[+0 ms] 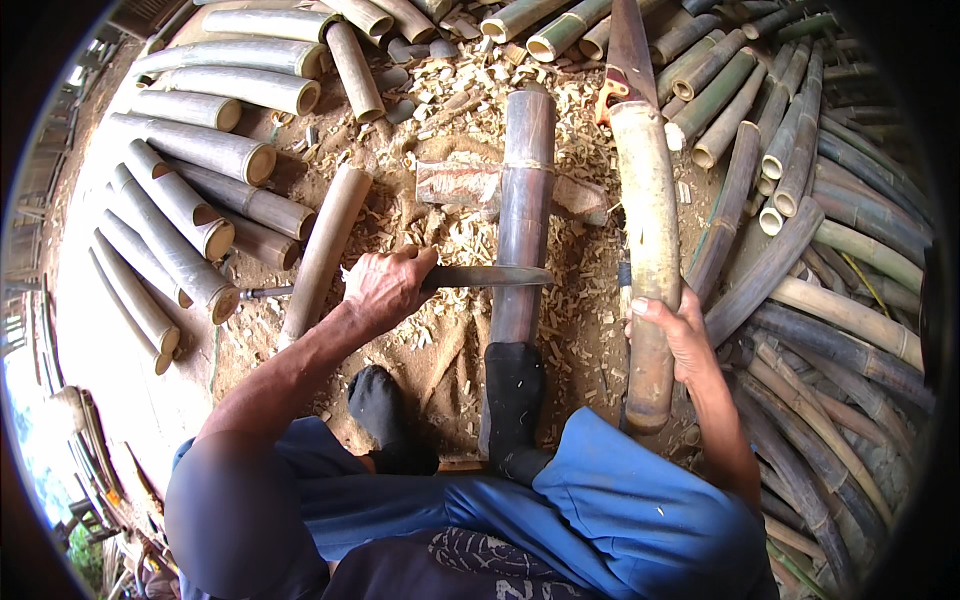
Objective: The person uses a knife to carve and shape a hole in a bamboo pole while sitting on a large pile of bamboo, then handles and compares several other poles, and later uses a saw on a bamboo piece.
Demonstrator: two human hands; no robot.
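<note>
Left hand (392, 285) closed round the handle of a knife (490, 277); blade crosses over a dark bamboo tube (527, 225), contact unclear. Right hand (672, 330) grips a pale club-like length (648, 220), thumb on its face. 1 black-socked foot (514, 385) on tube's near end; wood block (455, 185) crosses beneath tube. Saw (629, 50) at pale length's far end. Shavings (450, 240) around; cut bamboo (240, 88) both sides.

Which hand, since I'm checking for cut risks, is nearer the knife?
Left: the left hand grips the knife. The right hand is right of the knife's tip, holding a pale bamboo section.
</note>
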